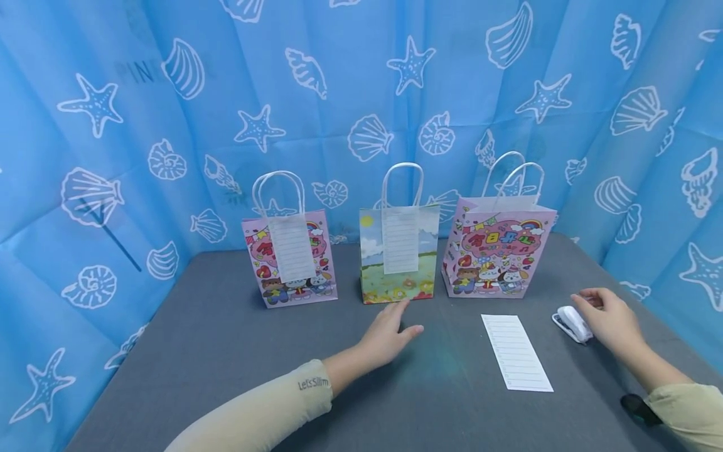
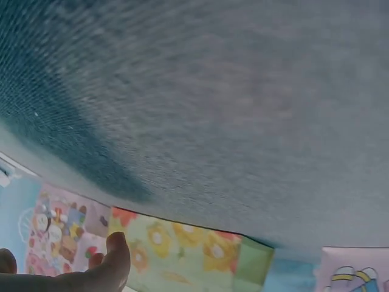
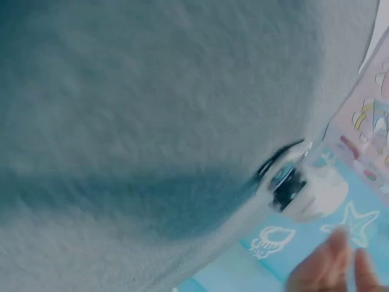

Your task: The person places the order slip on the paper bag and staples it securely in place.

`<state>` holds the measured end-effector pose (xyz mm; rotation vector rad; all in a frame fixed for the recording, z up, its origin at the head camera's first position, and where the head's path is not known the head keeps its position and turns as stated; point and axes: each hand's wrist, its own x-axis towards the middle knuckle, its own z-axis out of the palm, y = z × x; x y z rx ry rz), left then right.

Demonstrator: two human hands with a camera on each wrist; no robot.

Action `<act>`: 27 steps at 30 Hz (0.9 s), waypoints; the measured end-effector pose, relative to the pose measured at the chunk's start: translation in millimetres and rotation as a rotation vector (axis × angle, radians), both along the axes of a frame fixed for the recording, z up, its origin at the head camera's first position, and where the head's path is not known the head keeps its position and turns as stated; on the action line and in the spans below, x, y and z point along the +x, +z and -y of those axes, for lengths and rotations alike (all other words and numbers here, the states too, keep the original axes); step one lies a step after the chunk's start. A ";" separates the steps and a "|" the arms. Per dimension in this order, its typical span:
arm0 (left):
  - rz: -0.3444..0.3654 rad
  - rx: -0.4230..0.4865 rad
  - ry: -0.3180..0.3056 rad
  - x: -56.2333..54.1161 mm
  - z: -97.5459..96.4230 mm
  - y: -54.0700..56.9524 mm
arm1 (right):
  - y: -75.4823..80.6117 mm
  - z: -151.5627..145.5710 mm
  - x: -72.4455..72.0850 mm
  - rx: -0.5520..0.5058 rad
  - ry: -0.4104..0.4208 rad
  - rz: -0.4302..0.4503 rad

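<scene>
My left hand (image 1: pixel 385 334) reaches over the table with its fingers extended and thumb spread, fingertips near the base of the green-and-yellow paper gift bag (image 1: pixel 369 276). It holds nothing. Beside the white stapler (image 1: pixel 573 324) is my right hand (image 1: pixel 612 320), its fingers loosely bent and nothing between them. The right wrist view shows a gap between those fingers and the stapler (image 3: pixel 319 191). A lined white paper strip (image 1: pixel 516 353) lies flat to the stapler's left. Similar strips hang over the fronts of the middle bag and the pink left bag (image 1: pixel 326 257).
A second pink cartoon bag (image 1: pixel 499 251) stands at the right, with no strip on its front. All three bags have white handles. Behind the grey table (image 1: pixel 226 364) hangs a blue curtain (image 1: pixel 350 75) with shells and starfish. A dark object (image 1: pixel 639 409) lies by the right sleeve.
</scene>
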<state>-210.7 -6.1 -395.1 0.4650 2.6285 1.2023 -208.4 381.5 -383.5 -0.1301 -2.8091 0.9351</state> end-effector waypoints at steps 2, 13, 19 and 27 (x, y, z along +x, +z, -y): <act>0.007 -0.016 -0.016 1.2 -3.5 -0.1 | -2.4 6.7 3.5 -0.006 0.083 -0.066; 0.050 -0.090 -0.085 4.6 -23.2 -3.2 | -11.3 21.9 -0.6 -0.199 0.619 0.171; 0.069 -0.128 -0.113 0.4 -38.6 0.7 | -12.5 20.2 -7.2 -0.240 0.726 0.315; 0.161 -0.099 -0.151 -8.2 -60.3 -1.7 | -18.0 19.2 -19.6 -0.219 0.758 0.387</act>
